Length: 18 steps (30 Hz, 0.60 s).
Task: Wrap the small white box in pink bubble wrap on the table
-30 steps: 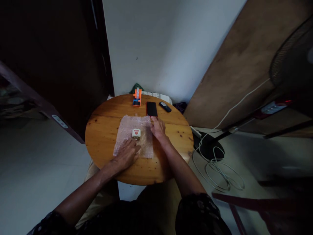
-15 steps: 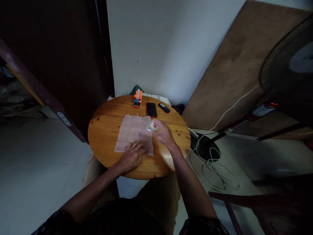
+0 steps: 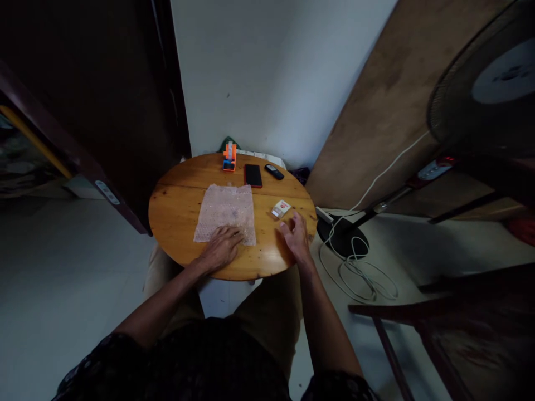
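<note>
A pinkish sheet of bubble wrap (image 3: pixel 225 209) lies flat on the round wooden table (image 3: pixel 175 192). My left hand (image 3: pixel 223 245) rests flat on its lower edge, fingers stretched out. To the right of the wrap, a small white box with a red mark (image 3: pixel 281 209) lies on the wood. Just below the box is my right hand (image 3: pixel 296 236), its thumb and fingers apart and nothing between them. Whether the bubble wrap is one layer or folded, I cannot tell.
At the table's back stand an orange tape dispenser (image 3: pixel 229 157), a dark phone with red edges (image 3: pixel 253 176) and a small black keypad phone or remote (image 3: pixel 274 171). A standing fan (image 3: pixel 480 83) and coiled white cable (image 3: pixel 368 278) are on the right. A dark door (image 3: pixel 96 100) is on the left.
My right hand has put the small white box down on the table right of the bubble wrap and let go, drawing back toward me. My left hand stays on the wrap.
</note>
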Each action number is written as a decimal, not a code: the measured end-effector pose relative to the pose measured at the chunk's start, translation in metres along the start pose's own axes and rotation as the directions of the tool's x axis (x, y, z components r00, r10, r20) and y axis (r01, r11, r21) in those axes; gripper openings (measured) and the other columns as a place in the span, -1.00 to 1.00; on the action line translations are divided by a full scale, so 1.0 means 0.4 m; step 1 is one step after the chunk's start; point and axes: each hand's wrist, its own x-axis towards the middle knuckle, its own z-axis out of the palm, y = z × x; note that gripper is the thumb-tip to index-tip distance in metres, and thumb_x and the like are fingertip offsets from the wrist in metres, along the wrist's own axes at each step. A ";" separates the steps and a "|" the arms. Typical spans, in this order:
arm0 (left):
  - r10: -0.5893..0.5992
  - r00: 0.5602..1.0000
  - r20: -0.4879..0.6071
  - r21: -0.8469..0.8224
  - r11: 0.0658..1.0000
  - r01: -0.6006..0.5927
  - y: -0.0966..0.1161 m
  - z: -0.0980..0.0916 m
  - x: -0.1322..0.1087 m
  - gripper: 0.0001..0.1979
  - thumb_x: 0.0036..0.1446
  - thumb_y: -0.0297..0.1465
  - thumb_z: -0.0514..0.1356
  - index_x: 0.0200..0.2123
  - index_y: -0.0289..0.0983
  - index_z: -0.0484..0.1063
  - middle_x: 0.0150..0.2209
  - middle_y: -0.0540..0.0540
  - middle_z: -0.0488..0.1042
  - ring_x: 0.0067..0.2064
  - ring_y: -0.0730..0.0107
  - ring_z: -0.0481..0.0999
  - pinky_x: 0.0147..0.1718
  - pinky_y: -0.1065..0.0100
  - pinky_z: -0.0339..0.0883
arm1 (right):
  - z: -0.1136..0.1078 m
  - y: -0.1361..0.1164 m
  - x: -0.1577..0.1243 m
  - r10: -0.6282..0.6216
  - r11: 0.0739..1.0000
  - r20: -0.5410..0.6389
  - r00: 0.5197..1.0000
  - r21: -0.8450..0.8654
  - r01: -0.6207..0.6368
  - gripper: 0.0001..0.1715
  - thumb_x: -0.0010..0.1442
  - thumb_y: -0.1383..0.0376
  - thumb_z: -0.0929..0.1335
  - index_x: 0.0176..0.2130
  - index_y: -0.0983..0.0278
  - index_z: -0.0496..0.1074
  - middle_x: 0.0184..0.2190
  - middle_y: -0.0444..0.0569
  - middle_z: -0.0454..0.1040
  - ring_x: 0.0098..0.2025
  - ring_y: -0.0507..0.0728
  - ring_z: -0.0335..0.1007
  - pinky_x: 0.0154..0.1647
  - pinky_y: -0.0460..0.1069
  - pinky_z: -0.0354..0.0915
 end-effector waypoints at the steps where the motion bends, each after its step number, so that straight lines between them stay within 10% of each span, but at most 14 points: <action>1: -0.008 1.000 0.002 -0.007 1.000 0.008 0.001 -0.003 0.001 -0.56 0.18 -0.51 0.08 0.12 -0.25 0.46 0.18 -0.20 0.44 0.23 0.11 0.32 0.25 0.02 0.16 | 0.001 0.005 -0.004 0.011 1.000 0.008 1.000 0.008 -0.011 -0.21 0.18 0.07 0.29 0.30 0.32 0.14 0.26 0.26 0.25 0.26 0.30 0.25 0.21 0.26 0.29; 18: -0.013 0.999 0.045 -0.016 1.000 0.013 -0.009 -0.026 0.006 -0.59 0.22 -0.48 0.05 0.09 -0.25 0.48 0.19 -0.17 0.42 0.23 0.14 0.29 0.24 0.09 0.10 | 0.011 -0.010 -0.022 0.163 0.982 -0.034 0.986 0.104 -0.159 -0.40 0.18 0.22 0.30 0.19 0.34 0.28 0.14 0.23 0.42 0.13 0.24 0.40 0.15 0.18 0.35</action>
